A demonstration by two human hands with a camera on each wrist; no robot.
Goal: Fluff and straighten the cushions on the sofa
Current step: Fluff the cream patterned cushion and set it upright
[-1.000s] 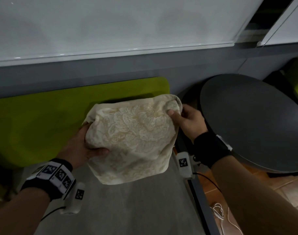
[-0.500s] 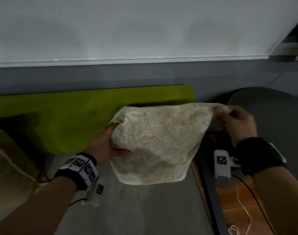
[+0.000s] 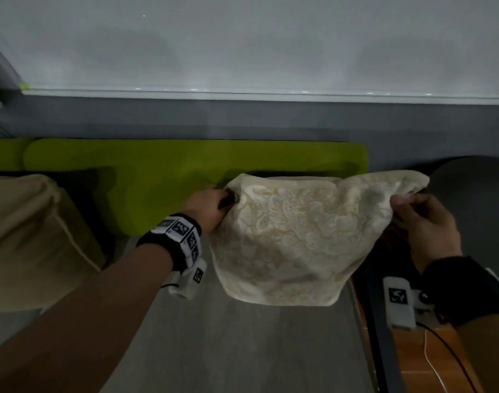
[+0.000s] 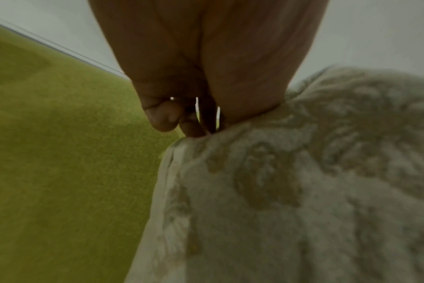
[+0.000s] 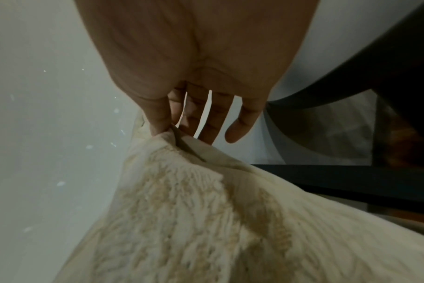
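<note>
Cushion: cream cushion (image 3: 293, 239) hangs above the sofa seat (image 3: 242, 350), before the green backrest (image 3: 163, 177).
Grip: left hand (image 3: 207, 207) and right hand (image 3: 428, 222) each pinch a top corner.
Advice: shake evenly, corners level.

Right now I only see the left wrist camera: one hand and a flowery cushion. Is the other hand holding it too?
Observer: Yes. The right hand pinches the flowery cushion at its other top corner, between thumb and forefinger.
Operator: Is the cushion lying down?
Observer: No. The head view shows it held up by its two top corners, in front of the green backrest.
Operator: Are there more cushions?
Observer: One plain beige cushion sits at the sofa's left end.
</note>
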